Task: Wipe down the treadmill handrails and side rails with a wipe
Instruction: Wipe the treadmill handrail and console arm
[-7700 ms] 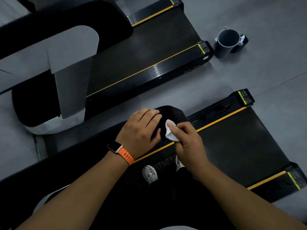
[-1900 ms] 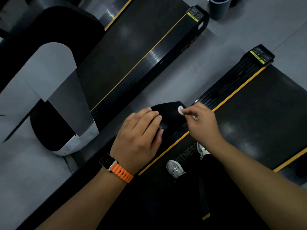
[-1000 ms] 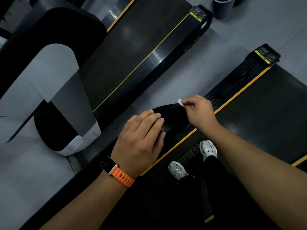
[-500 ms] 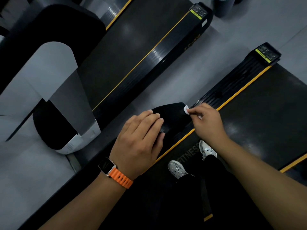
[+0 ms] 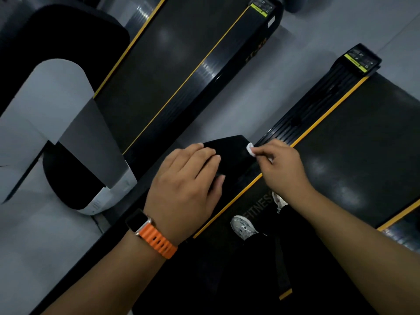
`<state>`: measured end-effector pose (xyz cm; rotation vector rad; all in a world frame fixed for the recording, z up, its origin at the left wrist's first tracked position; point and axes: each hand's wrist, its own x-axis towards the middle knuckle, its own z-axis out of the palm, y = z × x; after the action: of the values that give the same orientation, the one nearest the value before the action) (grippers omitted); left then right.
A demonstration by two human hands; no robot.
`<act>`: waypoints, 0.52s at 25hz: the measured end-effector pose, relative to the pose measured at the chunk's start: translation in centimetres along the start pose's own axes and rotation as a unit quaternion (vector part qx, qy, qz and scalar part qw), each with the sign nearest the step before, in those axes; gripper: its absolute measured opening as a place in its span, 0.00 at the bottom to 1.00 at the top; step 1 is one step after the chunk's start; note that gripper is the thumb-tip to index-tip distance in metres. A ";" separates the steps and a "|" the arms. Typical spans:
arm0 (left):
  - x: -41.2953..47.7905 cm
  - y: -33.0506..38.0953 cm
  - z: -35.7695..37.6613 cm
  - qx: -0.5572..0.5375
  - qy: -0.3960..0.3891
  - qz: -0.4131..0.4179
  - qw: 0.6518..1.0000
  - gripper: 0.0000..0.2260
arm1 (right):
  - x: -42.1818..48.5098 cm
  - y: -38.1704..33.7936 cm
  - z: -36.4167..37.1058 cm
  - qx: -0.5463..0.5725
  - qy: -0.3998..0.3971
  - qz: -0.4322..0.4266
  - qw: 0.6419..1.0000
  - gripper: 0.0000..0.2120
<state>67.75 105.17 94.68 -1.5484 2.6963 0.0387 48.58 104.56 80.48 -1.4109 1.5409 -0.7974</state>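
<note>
A black treadmill handrail (image 5: 229,148) ends just beyond my hands at the frame's centre. My left hand (image 5: 188,185), with an orange watch strap at the wrist, lies over the rail with fingers draped across its top. My right hand (image 5: 281,169) pinches a small bunched white wipe (image 5: 250,149) in its fingertips and presses it to the handrail's right end edge. Below runs the treadmill's ribbed black side rail (image 5: 318,103) with a yellow stripe along the belt (image 5: 363,144).
A second treadmill (image 5: 181,64) lies parallel on the left, its grey and white console upright (image 5: 68,123) at far left. Grey floor (image 5: 238,105) separates the two machines. My shoes (image 5: 243,226) stand on the belt below my hands.
My right hand has kept rubbing the wipe back and forth over the handrail's end, now at its right edge. My left hand has stayed on the rail.
</note>
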 end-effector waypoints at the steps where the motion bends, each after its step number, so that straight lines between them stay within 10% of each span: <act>1: 0.6 0.4 0.0 0.011 -0.018 -0.005 1.000 0.14 | 0.1 0.0 0.0 -0.008 -0.002 -0.011 1.000 0.09; 13: 5.1 1.1 0.8 0.010 -0.183 0.016 0.983 0.16 | 1.7 1.5 1.0 0.006 0.015 -0.017 1.000 0.07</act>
<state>64.21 101.36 93.70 -1.3379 2.4243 0.2684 48.94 103.24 78.46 -1.4258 1.5357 -0.8499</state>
